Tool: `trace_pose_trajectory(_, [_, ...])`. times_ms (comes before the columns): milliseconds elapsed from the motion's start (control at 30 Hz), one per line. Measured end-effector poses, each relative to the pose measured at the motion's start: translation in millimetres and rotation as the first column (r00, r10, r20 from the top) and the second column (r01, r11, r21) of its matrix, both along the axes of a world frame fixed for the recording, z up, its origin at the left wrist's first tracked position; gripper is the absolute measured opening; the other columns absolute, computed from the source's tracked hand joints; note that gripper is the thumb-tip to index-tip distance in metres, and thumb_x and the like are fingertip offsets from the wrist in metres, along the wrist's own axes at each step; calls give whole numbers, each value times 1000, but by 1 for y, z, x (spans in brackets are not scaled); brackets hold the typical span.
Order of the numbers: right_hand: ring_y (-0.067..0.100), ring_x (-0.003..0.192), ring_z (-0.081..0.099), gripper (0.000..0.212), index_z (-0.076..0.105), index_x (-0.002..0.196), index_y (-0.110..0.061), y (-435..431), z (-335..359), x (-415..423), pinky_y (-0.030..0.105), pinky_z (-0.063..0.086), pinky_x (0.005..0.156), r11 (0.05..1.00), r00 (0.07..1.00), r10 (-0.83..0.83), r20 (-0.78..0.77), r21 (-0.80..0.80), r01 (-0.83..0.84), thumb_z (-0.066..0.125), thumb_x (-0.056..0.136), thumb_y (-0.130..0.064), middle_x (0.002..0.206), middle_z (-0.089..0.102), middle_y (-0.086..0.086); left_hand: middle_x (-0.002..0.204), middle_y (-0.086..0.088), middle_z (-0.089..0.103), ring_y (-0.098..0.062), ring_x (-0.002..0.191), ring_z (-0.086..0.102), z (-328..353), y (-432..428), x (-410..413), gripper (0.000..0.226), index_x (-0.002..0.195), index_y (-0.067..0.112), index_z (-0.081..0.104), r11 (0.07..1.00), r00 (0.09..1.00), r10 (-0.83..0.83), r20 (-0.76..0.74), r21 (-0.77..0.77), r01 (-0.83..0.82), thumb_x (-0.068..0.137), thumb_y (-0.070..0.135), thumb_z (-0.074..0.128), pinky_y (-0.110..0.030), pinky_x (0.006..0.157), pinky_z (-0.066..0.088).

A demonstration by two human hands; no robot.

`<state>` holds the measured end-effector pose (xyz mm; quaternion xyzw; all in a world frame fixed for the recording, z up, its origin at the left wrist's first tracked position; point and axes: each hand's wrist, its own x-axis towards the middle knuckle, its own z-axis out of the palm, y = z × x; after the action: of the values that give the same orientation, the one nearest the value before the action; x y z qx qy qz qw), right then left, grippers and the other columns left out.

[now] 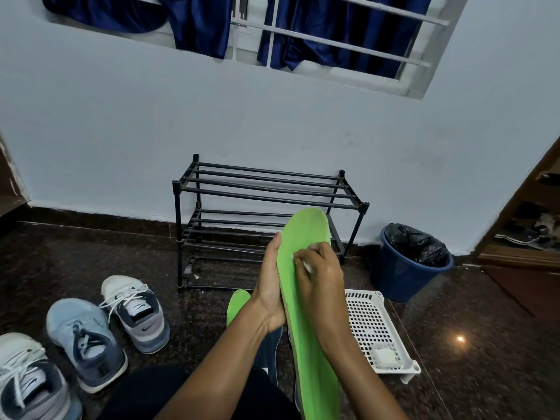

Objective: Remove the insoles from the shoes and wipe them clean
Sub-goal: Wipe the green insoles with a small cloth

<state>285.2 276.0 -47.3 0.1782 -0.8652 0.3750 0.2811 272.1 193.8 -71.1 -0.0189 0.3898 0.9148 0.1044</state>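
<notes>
Dark granite floor (91,253): left hand (269,286) clasps the raised green insole (306,225) by its left edge, right hand (321,274) pinches a white wipe (306,266) against its face; shoes (136,313) stand at the floor's left

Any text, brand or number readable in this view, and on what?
No words or numbers are readable.
Swoosh logo, no lettering: heel side of the white shoe.
Mark on that shoe's tongue: too blurred to read.
Green insole: no print visible.
</notes>
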Motion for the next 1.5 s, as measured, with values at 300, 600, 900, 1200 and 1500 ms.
trace_pose_trajectory(300, [13, 81, 52, 12, 68, 84, -4, -1, -11, 17, 9, 36, 72, 995, 996, 94, 1, -24, -94, 58, 80, 2, 83, 47, -5, 117, -23, 65, -31, 104, 63, 1, 1, 0, 77, 97, 7, 76, 998, 998, -57, 8, 11, 57, 89, 66, 28, -39, 92, 49])
trace_pose_trajectory(600, [17, 83, 52, 10, 68, 87, -2, 3, 1, 1, 5, 34, 68, 1000, 1000, 15, 10, 1, -15, 59, 83, 3, 87, 46, -4, 131, -24, 56, -38, 126, 50, 0, 0, 0, 82, 127, 7, 61, 999, 999, -41, 12, -9, 41, 76, 69, 44, -51, 110, 35])
trace_pose_trajectory(900, [13, 83, 52, 15, 68, 85, -4, -1, -11, 19, 7, 35, 74, 995, 995, 96, 6, -18, -95, 59, 81, 6, 85, 49, -4, 117, -23, 65, -28, 96, 66, 3, -1, 1, 79, 103, 4, 73, 998, 998, -69, 6, -5, 69, 88, 67, 27, -36, 82, 53])
trace_pose_trajectory(1200, [18, 82, 52, 11, 68, 87, -2, 8, -3, 4, 7, 36, 70, 1000, 1000, 9, -7, -2, -9, 61, 82, 5, 86, 46, -4, 127, -23, 59, -35, 113, 59, 4, 0, 3, 78, 122, 7, 64, 998, 999, -32, 3, -47, 32, 78, 67, 41, -45, 98, 44])
trace_pose_trajectory(1500, [14, 80, 53, 16, 68, 85, -5, 1, -16, 22, 6, 35, 72, 996, 996, 89, -2, -12, -89, 53, 79, -5, 85, 48, -5, 116, -23, 65, -31, 103, 62, 4, -2, 3, 79, 97, 5, 76, 998, 998, -61, -4, 4, 61, 83, 68, 31, -38, 88, 51])
